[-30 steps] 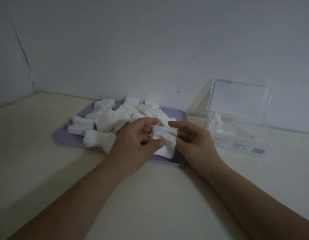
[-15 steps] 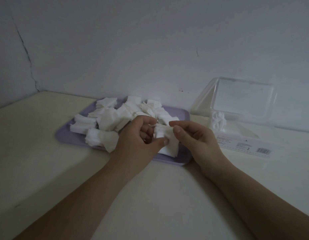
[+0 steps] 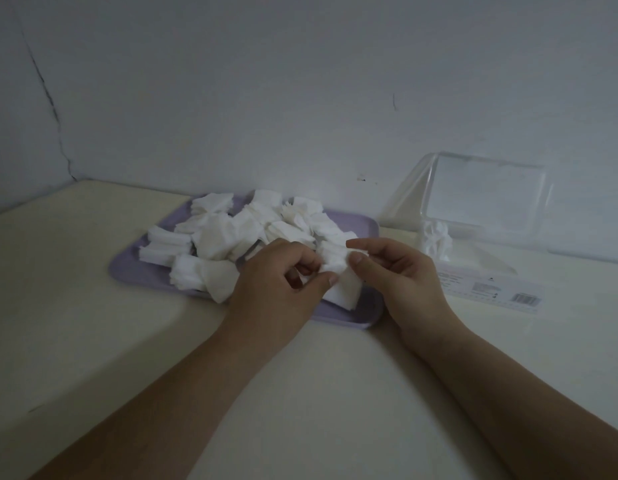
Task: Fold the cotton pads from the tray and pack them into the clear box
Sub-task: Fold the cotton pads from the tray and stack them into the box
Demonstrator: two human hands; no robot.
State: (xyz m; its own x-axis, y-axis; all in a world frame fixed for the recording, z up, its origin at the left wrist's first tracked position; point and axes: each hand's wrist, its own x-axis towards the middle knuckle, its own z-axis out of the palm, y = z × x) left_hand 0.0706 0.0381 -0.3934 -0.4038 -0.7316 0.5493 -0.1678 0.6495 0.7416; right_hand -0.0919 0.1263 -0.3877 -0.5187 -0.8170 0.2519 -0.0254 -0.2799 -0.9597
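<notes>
Most of the work lies ahead, judging from the left end: the lilac tray (image 3: pixel 127 270) carries a loose heap of cotton pads (image 3: pixel 220 237), some flat and some in small stacks, covering most of its floor. At the tray's near right corner the left hand (image 3: pixel 276 282) has its grip closed, thumb and curled fingers pinching one cotton pad (image 3: pixel 335 262), which is raised just above the tray and looks to be mid-fold. The right hand (image 3: pixel 397 275) pinches the pad's other edge between thumb and forefinger, its remaining fingers loosely curled. Farther right, the clear box (image 3: pixel 491 289) sits on the bench (image 3: pixel 92 341) with its lid (image 3: pixel 487 199) tipped up against the wall. Only a small white cluster of folded pads (image 3: pixel 434 239) stands in its left end, so the box seems barely begun. As for surroundings, a dark crack (image 3: pixel 47 98) runs down the wall at far left, and a printed label with a barcode (image 3: pixel 524 298) shows on the box's near side. Nothing lies between tray and box, though the raised lid leaves the opening reachable only from the front and above.
</notes>
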